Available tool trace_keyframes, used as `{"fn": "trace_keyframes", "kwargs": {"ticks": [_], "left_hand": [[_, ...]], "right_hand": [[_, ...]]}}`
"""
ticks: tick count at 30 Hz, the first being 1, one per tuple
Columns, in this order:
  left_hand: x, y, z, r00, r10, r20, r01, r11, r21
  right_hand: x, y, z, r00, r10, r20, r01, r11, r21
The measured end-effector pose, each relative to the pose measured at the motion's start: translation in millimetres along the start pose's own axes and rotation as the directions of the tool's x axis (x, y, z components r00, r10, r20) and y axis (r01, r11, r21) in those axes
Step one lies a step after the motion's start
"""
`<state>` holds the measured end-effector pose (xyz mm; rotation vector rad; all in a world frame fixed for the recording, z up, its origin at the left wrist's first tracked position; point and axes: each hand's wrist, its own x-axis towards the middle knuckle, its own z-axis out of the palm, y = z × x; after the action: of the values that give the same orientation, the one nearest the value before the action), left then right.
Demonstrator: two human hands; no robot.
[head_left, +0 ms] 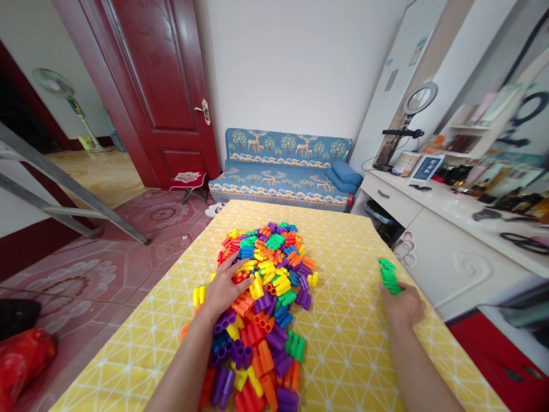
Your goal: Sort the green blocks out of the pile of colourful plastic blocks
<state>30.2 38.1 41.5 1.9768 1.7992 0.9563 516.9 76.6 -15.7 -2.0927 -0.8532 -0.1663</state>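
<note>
Plastic tube pieces point(262, 321), heaped left of centre on the yellow table point(347, 343), looked light, stiff and rather slick (probably best pinched by their outer walls). The left hand point(225, 284) was spread over the heap's left side; the right hand point(403, 307), at right, was closed around the near end of a green row point(389, 277).

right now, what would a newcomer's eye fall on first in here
First, the heap of multicoloured plastic tube pieces on the yellow, white-lined tablecloth, the left hand at its left side. Then the bright green plastic pieces held by the right hand, near the cloth's right edge. Behind stands a blue deer-patterned sofa.
</note>
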Motion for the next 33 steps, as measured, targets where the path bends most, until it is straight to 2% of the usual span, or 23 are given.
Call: {"fn": "trace_keyframes", "kwargs": {"ticks": [5, 9, 13, 16, 24, 30, 33], "left_hand": [[-0.6, 0.8, -0.5, 1.000, -0.016, 0.002, 0.016, 1.000, -0.003], [-0.7, 0.1, -0.2, 1.000, -0.012, 0.004, 0.012, 1.000, 0.004], [-0.7, -0.2, 0.0, 1.000, -0.005, 0.004, 0.005, 1.000, 0.012], [-0.8, -0.8, 0.5, 1.000, -0.013, 0.004, 0.013, 1.000, 0.016], [-0.7, -2.2, 1.2, 1.000, -0.003, -0.004, 0.003, 1.000, 0.024], [-0.6, -1.5, 0.9, 1.000, -0.021, 0.010, 0.021, 0.999, 0.025], [-0.6, -1.2, 1.2, 1.000, -0.024, 0.011, 0.024, 0.999, 0.024]], "right_hand": [[7.2, -0.8, 2.9, 0.996, -0.086, -0.003, 0.086, 0.993, 0.074], [11.8, -3.3, 7.8, 0.988, -0.157, -0.008, 0.157, 0.988, -0.005], [20.0, -6.8, 14.6, 0.988, -0.144, 0.057, 0.149, 0.982, -0.115], [27.3, -6.7, 19.9, 0.989, -0.129, 0.079, 0.138, 0.983, -0.122], [33.4, 1.0, 26.5, 0.996, -0.092, 0.012, 0.092, 0.995, -0.040], [29.2, -7.1, 24.9, 0.988, -0.153, -0.035, 0.151, 0.987, -0.057], [21.0, -14.0, 18.4, 0.970, -0.231, -0.076, 0.227, 0.972, -0.055]]}}
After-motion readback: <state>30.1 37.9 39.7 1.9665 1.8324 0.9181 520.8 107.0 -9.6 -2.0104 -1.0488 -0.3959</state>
